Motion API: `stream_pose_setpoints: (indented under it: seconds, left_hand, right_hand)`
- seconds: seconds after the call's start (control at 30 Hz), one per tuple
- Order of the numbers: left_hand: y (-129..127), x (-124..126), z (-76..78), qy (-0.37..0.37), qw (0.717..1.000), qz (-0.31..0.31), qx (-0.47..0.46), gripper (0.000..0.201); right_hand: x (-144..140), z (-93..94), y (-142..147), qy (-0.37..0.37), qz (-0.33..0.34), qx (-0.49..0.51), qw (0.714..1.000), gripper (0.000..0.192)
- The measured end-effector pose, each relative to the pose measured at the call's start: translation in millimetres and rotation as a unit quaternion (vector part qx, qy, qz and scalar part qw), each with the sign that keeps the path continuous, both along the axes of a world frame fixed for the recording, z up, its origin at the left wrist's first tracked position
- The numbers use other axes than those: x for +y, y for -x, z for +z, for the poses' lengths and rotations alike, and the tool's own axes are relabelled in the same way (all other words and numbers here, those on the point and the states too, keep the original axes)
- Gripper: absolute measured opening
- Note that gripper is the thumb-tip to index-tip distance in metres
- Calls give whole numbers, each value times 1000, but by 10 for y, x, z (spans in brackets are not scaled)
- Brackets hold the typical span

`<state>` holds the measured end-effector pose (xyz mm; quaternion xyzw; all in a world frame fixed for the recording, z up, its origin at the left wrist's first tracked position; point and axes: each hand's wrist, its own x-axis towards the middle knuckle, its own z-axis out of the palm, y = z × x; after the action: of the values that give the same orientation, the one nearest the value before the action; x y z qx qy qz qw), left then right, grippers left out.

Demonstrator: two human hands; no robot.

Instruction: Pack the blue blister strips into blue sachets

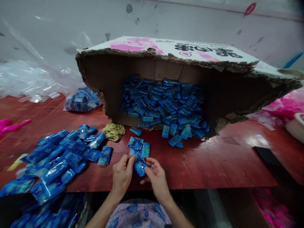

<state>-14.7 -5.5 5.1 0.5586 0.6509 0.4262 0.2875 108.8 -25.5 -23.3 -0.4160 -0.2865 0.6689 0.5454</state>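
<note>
Cardboard box (190,53) lies on its side on the red table (213,164), torn mouth toward the person, blue items (163,104) spilling out. Sealed blue packets (61,155) are heaped at the table's left. Left hand (121,175) and right hand (155,177) both pinch one blue packet (139,166) at the near edge.

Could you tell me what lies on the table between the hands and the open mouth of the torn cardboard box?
In the head view, two loose blue packets lie just beyond the hands; past them is bare red table, then spilled blue items at the box mouth.
</note>
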Motion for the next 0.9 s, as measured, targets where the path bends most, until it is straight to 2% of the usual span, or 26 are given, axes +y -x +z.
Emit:
stream_pose_setpoints:
  seconds: [0.17,0.3,0.4,0.47,0.53,0.6,0.67,0.8,0.9]
  left_hand:
    - [1,10,37,-30,999,-20,13,26]
    - [26,18,0,-24,1000,4,17,30]
    - [48,36,-41,3,999,16,-34,30]
    - [39,45,-63,29,993,21,-113,27]
    - [4,44,-82,76,970,36,-228,24]
    - [-45,30,-91,154,928,37,-338,30]
    - [-83,8,-82,227,884,16,-408,35]
    - [-76,-32,-12,294,829,-50,-473,31]
    - [-32,-47,28,323,803,-70,-496,25]
  right_hand:
    - [21,49,-43,6,9,9,1000,40]
    - [25,118,-48,-4,9,4,1000,41]
    - [22,148,-29,-20,15,-5,1000,39]
    - [15,144,-13,-29,16,-14,999,39]
    - [-3,116,0,-31,4,-32,999,39]
    - [-35,67,3,-46,-17,-71,996,39]
    - [-72,6,-13,-83,-26,-130,988,38]
    - [-95,-79,-103,-155,-12,-219,963,42]
    - [-50,-67,-178,-160,4,-201,966,56]
